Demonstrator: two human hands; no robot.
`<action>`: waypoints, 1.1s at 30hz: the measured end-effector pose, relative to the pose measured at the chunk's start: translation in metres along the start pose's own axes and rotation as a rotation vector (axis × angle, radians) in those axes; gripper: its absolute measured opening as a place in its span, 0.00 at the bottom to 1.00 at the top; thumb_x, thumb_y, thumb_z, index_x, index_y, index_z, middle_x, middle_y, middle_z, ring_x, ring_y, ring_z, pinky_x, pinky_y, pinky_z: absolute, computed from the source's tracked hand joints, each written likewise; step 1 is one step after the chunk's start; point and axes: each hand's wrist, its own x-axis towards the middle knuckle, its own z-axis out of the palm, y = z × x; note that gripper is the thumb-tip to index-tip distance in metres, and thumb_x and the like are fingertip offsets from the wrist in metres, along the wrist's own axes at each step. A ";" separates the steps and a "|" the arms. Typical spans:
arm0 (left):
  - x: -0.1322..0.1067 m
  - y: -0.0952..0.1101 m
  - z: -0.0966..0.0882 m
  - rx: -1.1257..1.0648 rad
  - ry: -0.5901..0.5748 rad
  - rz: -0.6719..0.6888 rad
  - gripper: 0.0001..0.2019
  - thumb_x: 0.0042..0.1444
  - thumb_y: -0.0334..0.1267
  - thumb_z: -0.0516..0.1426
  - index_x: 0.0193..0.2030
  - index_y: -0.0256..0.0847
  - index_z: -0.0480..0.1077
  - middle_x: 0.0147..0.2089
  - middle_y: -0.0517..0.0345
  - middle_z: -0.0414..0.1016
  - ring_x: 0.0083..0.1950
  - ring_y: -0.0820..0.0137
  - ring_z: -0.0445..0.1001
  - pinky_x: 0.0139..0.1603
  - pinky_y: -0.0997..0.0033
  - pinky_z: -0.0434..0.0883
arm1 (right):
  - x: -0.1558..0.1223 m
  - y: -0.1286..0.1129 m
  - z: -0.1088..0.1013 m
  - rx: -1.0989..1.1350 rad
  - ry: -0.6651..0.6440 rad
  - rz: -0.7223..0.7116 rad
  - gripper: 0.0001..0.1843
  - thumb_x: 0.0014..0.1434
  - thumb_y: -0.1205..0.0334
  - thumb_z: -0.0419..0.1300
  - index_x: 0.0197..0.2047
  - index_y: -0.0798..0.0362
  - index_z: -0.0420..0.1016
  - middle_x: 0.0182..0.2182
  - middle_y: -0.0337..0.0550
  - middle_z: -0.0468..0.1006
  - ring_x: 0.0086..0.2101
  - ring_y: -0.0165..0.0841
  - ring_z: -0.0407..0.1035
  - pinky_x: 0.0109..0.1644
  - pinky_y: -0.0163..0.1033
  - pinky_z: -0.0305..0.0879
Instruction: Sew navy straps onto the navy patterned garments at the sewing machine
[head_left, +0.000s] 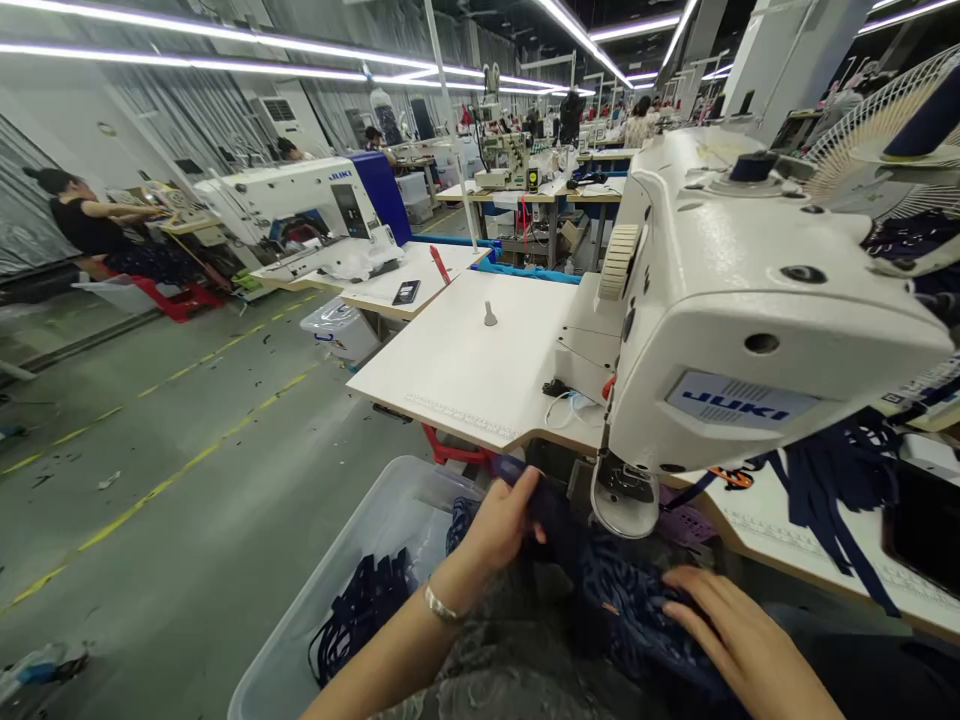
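My left hand [501, 525] is closed on the plain dark navy edge of a patterned navy fabric piece [630, 615], thumb on top. The fabric hangs over my lap, below the front of a white JUKI sewing machine [757, 310]. My right hand [724, 615] lies on the patterned part with its fingers stretched out; its thumb is hidden. Just above the fabric, between my hands, is the machine's needle area with a rounded metal guard [626, 510]. The lower part of the fabric blends into dark grey cloth on my lap.
A clear plastic bin [300, 625] with navy strips [364, 610] stands at my left. White table [465, 350] holds a small grey tool [490, 314]. More navy strips [832, 480] hang at right beside a black phone-like object [922, 525]. Other people work at machines farther off.
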 end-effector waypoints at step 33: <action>-0.033 0.041 0.039 1.008 -0.147 0.727 0.24 0.66 0.53 0.48 0.30 0.37 0.72 0.29 0.53 0.77 0.34 0.69 0.76 0.38 0.72 0.70 | 0.078 -0.058 -0.022 0.436 0.299 0.379 0.17 0.60 0.43 0.56 0.38 0.49 0.67 0.26 0.35 0.67 0.27 0.31 0.64 0.31 0.35 0.62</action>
